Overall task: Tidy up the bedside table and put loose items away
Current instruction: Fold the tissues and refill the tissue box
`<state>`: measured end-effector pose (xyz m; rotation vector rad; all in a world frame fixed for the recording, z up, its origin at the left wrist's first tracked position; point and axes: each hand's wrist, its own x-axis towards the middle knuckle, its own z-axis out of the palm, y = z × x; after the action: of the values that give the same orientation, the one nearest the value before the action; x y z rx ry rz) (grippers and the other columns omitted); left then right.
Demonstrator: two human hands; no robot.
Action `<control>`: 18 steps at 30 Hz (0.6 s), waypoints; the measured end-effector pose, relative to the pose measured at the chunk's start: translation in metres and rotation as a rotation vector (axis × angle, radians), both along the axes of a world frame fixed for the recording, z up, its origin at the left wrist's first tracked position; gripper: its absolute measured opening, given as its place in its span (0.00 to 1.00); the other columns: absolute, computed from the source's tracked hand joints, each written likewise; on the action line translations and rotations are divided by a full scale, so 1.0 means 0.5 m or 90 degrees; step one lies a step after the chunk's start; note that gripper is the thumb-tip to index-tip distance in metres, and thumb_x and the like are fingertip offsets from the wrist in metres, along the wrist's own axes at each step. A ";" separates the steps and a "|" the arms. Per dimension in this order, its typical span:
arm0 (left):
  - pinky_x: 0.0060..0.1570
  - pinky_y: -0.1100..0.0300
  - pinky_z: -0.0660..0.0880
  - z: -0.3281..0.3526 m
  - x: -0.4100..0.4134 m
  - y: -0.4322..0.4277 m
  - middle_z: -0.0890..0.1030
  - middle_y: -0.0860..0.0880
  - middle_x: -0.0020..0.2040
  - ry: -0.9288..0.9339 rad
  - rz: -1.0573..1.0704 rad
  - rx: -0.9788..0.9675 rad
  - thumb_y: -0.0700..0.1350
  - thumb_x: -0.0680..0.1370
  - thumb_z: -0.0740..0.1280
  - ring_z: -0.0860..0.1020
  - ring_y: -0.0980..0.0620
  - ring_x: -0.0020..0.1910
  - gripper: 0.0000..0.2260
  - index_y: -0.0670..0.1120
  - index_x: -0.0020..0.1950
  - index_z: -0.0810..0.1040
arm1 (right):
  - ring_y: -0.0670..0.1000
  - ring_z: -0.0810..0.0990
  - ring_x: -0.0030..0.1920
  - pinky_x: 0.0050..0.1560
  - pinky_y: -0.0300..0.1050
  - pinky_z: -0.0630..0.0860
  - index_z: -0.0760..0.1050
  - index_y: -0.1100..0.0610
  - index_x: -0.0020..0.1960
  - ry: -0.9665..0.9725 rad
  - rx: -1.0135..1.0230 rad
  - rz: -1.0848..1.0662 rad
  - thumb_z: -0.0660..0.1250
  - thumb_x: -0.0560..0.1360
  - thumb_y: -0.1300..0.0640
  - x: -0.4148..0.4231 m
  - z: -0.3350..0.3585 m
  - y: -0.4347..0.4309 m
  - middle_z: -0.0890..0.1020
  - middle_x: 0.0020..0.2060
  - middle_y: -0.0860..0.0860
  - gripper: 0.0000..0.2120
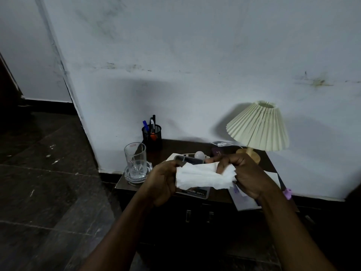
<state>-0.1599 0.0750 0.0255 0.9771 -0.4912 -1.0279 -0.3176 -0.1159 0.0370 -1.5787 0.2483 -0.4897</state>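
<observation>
A white tissue (203, 177) is stretched between both hands above the dark bedside table (220, 194). My left hand (164, 182) grips its left end and my right hand (248, 177) pinches its right end. Under the tissue lie a tissue pack (197, 192) with printed lettering, a dark flat object (185, 159) and a white bulb (199, 154). Papers (244, 200) lie at the table's right edge, partly hidden by my right hand.
A clear glass (135, 159) stands in a glass dish (149, 166) at the table's left end. Behind it is a black mesh pen holder (152, 136) with pens. A pleated cream lamp (257, 128) stands at the back right, its white cord (224, 144) running along the wall. Drawer handles (198, 216) show below.
</observation>
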 end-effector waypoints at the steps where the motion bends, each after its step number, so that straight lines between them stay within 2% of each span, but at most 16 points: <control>1: 0.41 0.47 0.82 -0.003 0.001 -0.002 0.83 0.34 0.51 0.005 -0.002 0.023 0.42 0.78 0.56 0.83 0.36 0.46 0.16 0.36 0.45 0.81 | 0.57 0.86 0.55 0.47 0.45 0.82 0.82 0.67 0.37 0.016 -0.036 0.007 0.58 0.73 0.82 -0.004 0.003 -0.004 0.87 0.54 0.56 0.18; 3: 0.41 0.49 0.82 -0.008 -0.001 -0.009 0.83 0.34 0.49 -0.033 -0.008 0.081 0.46 0.81 0.61 0.83 0.37 0.45 0.16 0.34 0.45 0.80 | 0.45 0.86 0.50 0.48 0.36 0.80 0.84 0.60 0.39 0.051 -0.102 0.009 0.59 0.74 0.81 -0.008 0.018 0.000 0.88 0.48 0.52 0.22; 4: 0.41 0.51 0.81 -0.012 -0.002 -0.013 0.83 0.35 0.48 -0.071 -0.010 0.100 0.45 0.80 0.67 0.83 0.39 0.45 0.14 0.34 0.45 0.81 | 0.41 0.85 0.46 0.47 0.33 0.79 0.85 0.55 0.41 0.054 -0.112 -0.005 0.59 0.75 0.79 -0.010 0.025 0.007 0.88 0.44 0.50 0.24; 5: 0.42 0.52 0.81 -0.018 -0.002 -0.017 0.84 0.37 0.48 -0.114 -0.016 0.105 0.42 0.76 0.74 0.82 0.40 0.46 0.09 0.36 0.45 0.83 | 0.40 0.85 0.45 0.46 0.32 0.79 0.85 0.55 0.45 0.026 -0.086 -0.029 0.59 0.77 0.77 -0.008 0.026 0.013 0.88 0.43 0.49 0.23; 6: 0.44 0.52 0.81 -0.024 -0.005 -0.019 0.84 0.38 0.50 -0.149 -0.023 0.103 0.40 0.71 0.77 0.82 0.41 0.48 0.06 0.39 0.44 0.84 | 0.43 0.85 0.48 0.46 0.35 0.81 0.85 0.57 0.51 -0.036 -0.018 -0.048 0.59 0.78 0.75 -0.001 0.023 0.018 0.88 0.46 0.51 0.19; 8: 0.41 0.52 0.81 -0.023 -0.014 -0.022 0.85 0.42 0.53 -0.120 -0.003 0.055 0.37 0.68 0.78 0.83 0.41 0.49 0.08 0.43 0.44 0.83 | 0.53 0.84 0.56 0.52 0.45 0.83 0.79 0.64 0.62 -0.173 0.258 -0.062 0.61 0.82 0.66 0.018 0.014 0.028 0.84 0.56 0.57 0.12; 9: 0.37 0.52 0.82 -0.027 -0.015 -0.029 0.85 0.43 0.54 -0.075 0.039 0.015 0.35 0.68 0.76 0.84 0.40 0.49 0.08 0.42 0.45 0.82 | 0.56 0.83 0.57 0.54 0.49 0.82 0.77 0.64 0.65 -0.214 0.383 -0.063 0.64 0.82 0.57 0.028 0.006 0.028 0.82 0.58 0.59 0.15; 10: 0.34 0.51 0.82 -0.026 -0.021 -0.038 0.84 0.43 0.55 -0.036 0.088 -0.028 0.34 0.69 0.75 0.85 0.39 0.49 0.09 0.42 0.46 0.81 | 0.57 0.83 0.55 0.54 0.52 0.82 0.77 0.61 0.65 -0.214 0.446 -0.058 0.67 0.80 0.48 0.038 -0.001 0.032 0.81 0.57 0.59 0.20; 11: 0.35 0.48 0.83 -0.029 -0.021 -0.049 0.84 0.42 0.55 -0.023 0.141 -0.059 0.34 0.69 0.76 0.84 0.36 0.51 0.11 0.42 0.48 0.81 | 0.57 0.83 0.52 0.52 0.53 0.83 0.77 0.60 0.64 -0.177 0.446 -0.048 0.67 0.78 0.41 0.047 0.000 0.041 0.81 0.55 0.60 0.25; 12: 0.39 0.45 0.84 -0.028 -0.025 -0.058 0.84 0.42 0.57 -0.037 0.193 -0.074 0.34 0.69 0.78 0.84 0.35 0.55 0.14 0.42 0.51 0.80 | 0.57 0.84 0.50 0.50 0.54 0.84 0.76 0.60 0.65 -0.137 0.412 -0.036 0.67 0.76 0.40 0.056 -0.001 0.050 0.83 0.55 0.61 0.28; 14: 0.48 0.42 0.83 -0.033 -0.027 -0.073 0.82 0.43 0.59 -0.109 0.277 -0.077 0.33 0.69 0.79 0.83 0.41 0.57 0.22 0.45 0.60 0.77 | 0.59 0.85 0.53 0.51 0.56 0.84 0.76 0.63 0.67 -0.083 0.312 -0.030 0.69 0.76 0.48 0.070 -0.003 0.074 0.84 0.58 0.61 0.25; 16: 0.50 0.45 0.83 -0.031 -0.023 -0.080 0.82 0.45 0.61 -0.185 0.305 -0.041 0.32 0.71 0.78 0.84 0.47 0.56 0.27 0.46 0.67 0.74 | 0.60 0.85 0.57 0.59 0.62 0.82 0.79 0.62 0.63 -0.034 0.153 -0.107 0.75 0.75 0.57 0.086 -0.015 0.070 0.86 0.57 0.59 0.18; 18: 0.51 0.49 0.84 -0.015 -0.012 -0.083 0.84 0.46 0.60 -0.259 0.267 0.000 0.34 0.75 0.76 0.85 0.47 0.56 0.22 0.46 0.67 0.76 | 0.56 0.86 0.54 0.59 0.64 0.81 0.81 0.57 0.57 0.019 -0.005 -0.226 0.77 0.74 0.57 0.101 -0.013 0.049 0.87 0.52 0.53 0.13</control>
<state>-0.1657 0.0335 0.0180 1.2333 -0.5875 -0.4524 -0.2672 -0.0913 0.0303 -1.5561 0.5558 -0.7414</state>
